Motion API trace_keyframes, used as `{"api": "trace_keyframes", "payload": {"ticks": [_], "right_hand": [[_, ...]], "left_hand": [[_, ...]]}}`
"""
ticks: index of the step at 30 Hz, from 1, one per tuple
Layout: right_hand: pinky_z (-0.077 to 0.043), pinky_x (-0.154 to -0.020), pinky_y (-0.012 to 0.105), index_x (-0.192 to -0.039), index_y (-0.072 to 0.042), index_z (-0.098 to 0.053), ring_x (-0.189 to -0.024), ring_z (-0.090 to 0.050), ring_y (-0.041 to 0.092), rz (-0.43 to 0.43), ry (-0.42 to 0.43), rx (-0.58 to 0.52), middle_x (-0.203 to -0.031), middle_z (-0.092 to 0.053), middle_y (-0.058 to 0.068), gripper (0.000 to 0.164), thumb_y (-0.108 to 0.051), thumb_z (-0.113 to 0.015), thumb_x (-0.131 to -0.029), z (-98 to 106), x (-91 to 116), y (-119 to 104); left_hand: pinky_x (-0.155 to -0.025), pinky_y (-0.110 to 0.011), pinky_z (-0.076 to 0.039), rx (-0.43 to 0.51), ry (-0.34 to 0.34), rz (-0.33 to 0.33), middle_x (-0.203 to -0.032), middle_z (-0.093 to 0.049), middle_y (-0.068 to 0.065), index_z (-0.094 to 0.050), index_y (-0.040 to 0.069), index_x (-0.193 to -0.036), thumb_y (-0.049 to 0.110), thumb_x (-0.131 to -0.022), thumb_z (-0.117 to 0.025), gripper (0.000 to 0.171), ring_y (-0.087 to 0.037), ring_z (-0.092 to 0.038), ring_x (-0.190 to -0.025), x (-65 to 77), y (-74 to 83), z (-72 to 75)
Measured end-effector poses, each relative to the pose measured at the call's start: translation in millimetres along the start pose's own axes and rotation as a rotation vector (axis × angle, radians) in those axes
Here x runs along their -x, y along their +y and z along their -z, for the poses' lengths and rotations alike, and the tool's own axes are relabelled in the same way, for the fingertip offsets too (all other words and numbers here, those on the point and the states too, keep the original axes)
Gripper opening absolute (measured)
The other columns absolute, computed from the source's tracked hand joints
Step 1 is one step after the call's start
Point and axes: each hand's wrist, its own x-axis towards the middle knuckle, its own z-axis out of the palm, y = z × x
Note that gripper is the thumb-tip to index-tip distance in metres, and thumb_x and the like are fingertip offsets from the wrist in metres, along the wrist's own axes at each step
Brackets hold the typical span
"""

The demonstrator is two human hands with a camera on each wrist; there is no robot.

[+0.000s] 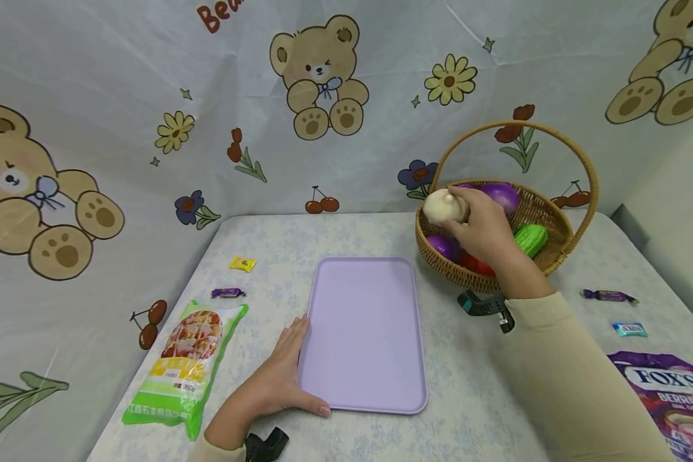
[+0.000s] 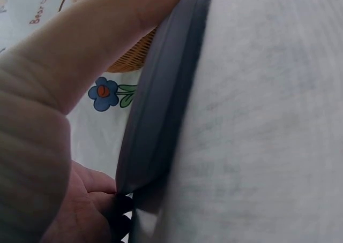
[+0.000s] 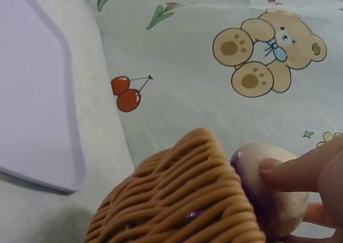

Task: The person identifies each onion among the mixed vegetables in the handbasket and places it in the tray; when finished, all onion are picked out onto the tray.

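Note:
In the head view my right hand [image 1: 485,224] pinches a white garlic bulb [image 1: 444,206] between thumb and fingers, at the left rim of a wicker basket [image 1: 560,224]. The right wrist view shows the garlic bulb [image 3: 273,192] beside the basket's woven wall [image 3: 177,195]. Purple round vegetables [image 1: 501,196], a green ridged vegetable [image 1: 531,239] and something red [image 1: 476,264] lie in the basket, partly hidden by my hand. My left hand [image 1: 280,378] rests at the lower left corner of a lilac tray [image 1: 364,333], fingers straight along its side and thumb by its near edge.
Left of the tray lie a green-and-white food bag [image 1: 187,366], a purple-wrapped candy [image 1: 228,292] and a yellow one [image 1: 242,264]. On the right are another purple-wrapped candy [image 1: 609,296], a blue one [image 1: 630,329] and a purple Fox's bag [image 1: 670,398]. The basket's handle [image 1: 591,173] arches upward.

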Motion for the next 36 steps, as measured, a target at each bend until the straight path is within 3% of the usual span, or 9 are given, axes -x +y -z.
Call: {"api": "trace_keyframes", "payload": {"ticks": [14,21,30,36], "right_hand": [[-0.053,-0.1,0.056,-0.15,0.0,-0.055,-0.136,-0.051,0.04,0.073,0.047,-0.1,-0.15,-0.053,0.019,0.062,-0.008,-0.081,-0.094,0.7,30.8,-25.6],[-0.058,-0.092,0.053,-0.146,0.0,-0.059,-0.129,-0.057,0.037,0.193,0.044,-0.099,-0.146,-0.057,0.017,0.063,-0.003,-0.085,-0.089,-0.5,52.6,-36.0],[-0.057,-0.095,0.048,-0.143,0.0,-0.062,-0.133,-0.055,0.033,0.333,0.032,-0.084,-0.145,-0.059,0.016,0.065,0.001,-0.088,-0.084,-7.7,79.0,-51.6],[-0.056,-0.096,0.049,-0.143,-0.002,-0.063,-0.137,-0.053,0.035,0.36,-0.007,-0.084,-0.148,-0.057,0.016,0.067,0.001,-0.091,-0.081,-14.7,100.5,-54.5]], "left_hand": [[-0.125,-0.053,-0.003,-0.005,-0.009,0.007,-0.175,0.001,-0.012,-0.002,0.008,-0.169,0.067,-0.05,-0.1,0.165,-0.028,0.008,-0.158,0.3,-0.9,-1.0],[-0.125,-0.053,-0.002,0.0,-0.01,0.012,-0.175,0.002,-0.013,-0.002,0.006,-0.169,0.066,-0.05,-0.1,0.165,-0.029,0.009,-0.158,0.2,0.8,0.0],[-0.125,-0.053,-0.002,-0.001,-0.007,0.017,-0.175,0.003,-0.01,0.0,0.008,-0.17,0.067,-0.051,-0.1,0.165,-0.028,0.01,-0.158,-0.3,1.4,1.5],[-0.125,-0.052,-0.002,-0.01,-0.013,0.02,-0.175,0.003,-0.011,-0.001,0.007,-0.169,0.066,-0.051,-0.1,0.165,-0.028,0.009,-0.158,-1.0,1.6,1.2]]}}
